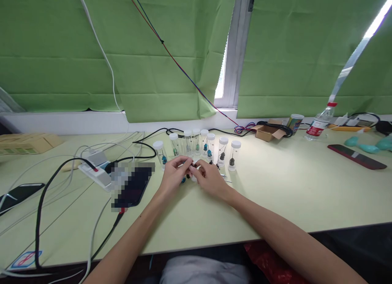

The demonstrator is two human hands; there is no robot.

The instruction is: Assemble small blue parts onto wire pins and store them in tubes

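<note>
My left hand [175, 174] and my right hand [212, 180] meet above the table, fingertips pinched together around a small dark piece [193, 164]. Its exact kind is too small to make out. Behind the hands stand several clear vials with white caps, among them a left vial [161, 154] and a right vial [234, 156]. Small blue, green or dark parts with thin wire sit inside them. Beneath my fingers lie a blue bead-like part [183, 180] and other small dark bits, partly hidden. Thin metal pins [227, 179] rest beside my right hand.
On the left are a phone [134, 188], a power strip [96, 174] and tangled cables. Along the back stands an open cardboard box [268, 132]. A water bottle [320, 123] and a dark red flat case [357, 156] are at the right. The table's front edge runs below my forearms.
</note>
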